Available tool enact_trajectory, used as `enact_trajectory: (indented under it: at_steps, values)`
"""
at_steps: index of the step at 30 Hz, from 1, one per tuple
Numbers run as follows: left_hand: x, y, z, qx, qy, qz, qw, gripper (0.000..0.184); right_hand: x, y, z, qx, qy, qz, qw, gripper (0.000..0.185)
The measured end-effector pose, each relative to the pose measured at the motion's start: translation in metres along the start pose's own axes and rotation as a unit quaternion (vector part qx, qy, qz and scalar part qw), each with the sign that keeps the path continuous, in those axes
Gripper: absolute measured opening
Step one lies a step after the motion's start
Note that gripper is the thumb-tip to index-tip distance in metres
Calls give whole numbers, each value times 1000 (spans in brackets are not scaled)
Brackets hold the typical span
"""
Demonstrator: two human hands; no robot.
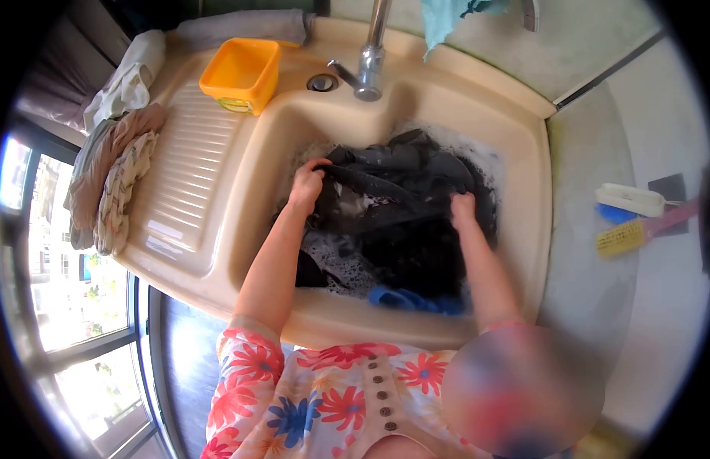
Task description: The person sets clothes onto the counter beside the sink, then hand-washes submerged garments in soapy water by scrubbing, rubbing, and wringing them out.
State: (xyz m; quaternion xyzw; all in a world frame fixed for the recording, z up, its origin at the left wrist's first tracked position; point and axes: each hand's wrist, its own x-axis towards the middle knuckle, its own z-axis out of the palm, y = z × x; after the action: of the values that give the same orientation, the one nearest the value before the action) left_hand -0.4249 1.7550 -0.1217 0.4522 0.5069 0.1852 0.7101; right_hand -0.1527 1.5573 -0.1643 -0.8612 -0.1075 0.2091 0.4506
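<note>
Dark wet cloth [401, 164] is stretched between my two hands over the soapy water of the sink basin [251, 164]. My left hand [307, 186] grips its edge at the basin's left side, fingers wrapped round the fabric. On the right side my right hand [463, 208] is closed on the same dark cloth. More black fabric [416, 256] lies in the water below it, partly under the surface. A blue cloth [416, 300] floats near the basin's front edge. White suds [332, 256] surround the fabric.
A faucet [368, 73] stands behind the basin. An orange tub [242, 75] sits on the ribbed drainboard [183, 183], with draped clothes [114, 180] at its left edge and a rolled grey cloth [244, 28] behind. Brushes [630, 200] are at the right wall.
</note>
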Motion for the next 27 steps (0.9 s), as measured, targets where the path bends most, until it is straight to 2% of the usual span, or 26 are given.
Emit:
enact_trajectory:
  at_steps: [1, 2, 3, 4, 6, 7, 8, 9, 11, 12, 14, 16, 17, 18, 20, 23, 26, 27]
  values:
    - [-8, 5, 11, -24, -8, -51, 998, 34, 2, 3, 13, 92, 24, 64, 993, 20]
    - [-18, 11, 28, -46, -15, -102, 994, 38, -9, 9, 35, 101, -4, -8, 995, 18]
    - [-26, 12, 41, -66, -22, -155, 986, 42, -46, -26, 39, -25, -56, -69, 996, 19]
    - [-25, 6, 47, -73, -83, -197, 974, 53, -74, -55, 45, -115, -68, -136, 982, 20]
    - [-34, 0, 61, -163, -157, -175, 958, 51, -125, -93, 53, -15, -105, -234, 966, 22]
    - [-24, -21, 63, -214, -141, -160, 953, 43, -144, -104, 58, -20, -102, -318, 942, 22]
    - [-20, -30, 62, -267, -165, -72, 947, 35, -155, -110, 62, -25, -98, -400, 911, 22]
    - [-18, -38, 59, -271, -116, -73, 953, 33, -151, -104, 71, -57, -78, -451, 887, 24]
    - [-44, -12, 72, -242, -26, -90, 966, 31, -94, -53, 82, -208, -113, -342, 909, 27]
    - [-24, -15, 60, -121, -27, -95, 988, 38, -69, -38, 78, -279, -130, -284, 908, 29]
    - [-28, 0, 53, -102, -111, 15, 988, 44, -52, -41, 53, -297, -134, -196, 925, 33]
    - [-31, 22, 44, -126, -51, 22, 990, 47, -28, -24, 20, -226, -115, -153, 955, 31]
    - [-37, 35, 33, -132, -63, 40, 988, 52, -30, -44, -8, -113, -162, -57, 979, 26]
    - [-34, 37, 23, -84, -35, 47, 995, 60, -36, -66, -34, 8, -205, 41, 978, 22]
    - [-26, 39, 10, 95, 25, 63, 993, 69, -13, -51, -58, 94, -206, -78, 971, 19]
    - [-52, 62, 18, 374, -20, 105, 921, 76, -17, -78, -90, 207, -182, 0, 961, 29]
    - [-57, 65, 22, 393, -112, 54, 911, 78, -38, -106, -106, 280, -200, 4, 939, 31]
    - [-62, 66, 21, 402, -104, 76, 906, 67, -30, -97, -107, 270, -199, -22, 942, 32]
